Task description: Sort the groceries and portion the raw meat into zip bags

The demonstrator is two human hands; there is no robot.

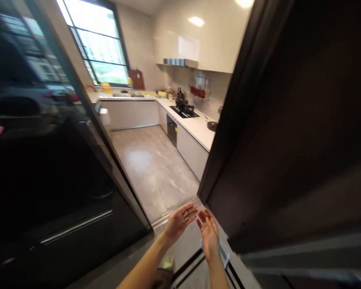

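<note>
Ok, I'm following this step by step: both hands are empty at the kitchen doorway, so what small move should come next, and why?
Probably a step forward through the doorway. The left hand and right hand are open, palms facing, holding nothing, and the nearest things, the dark door and door frame, stand to either side. The floor ahead looks open toward the counter.

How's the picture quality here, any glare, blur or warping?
Head view: the window is blown out and ceiling lights glare off the cabinets; the dark glass door mirrors the room; edges bend and smear; the left hand and right hand, both empty, are slightly soft.
</note>
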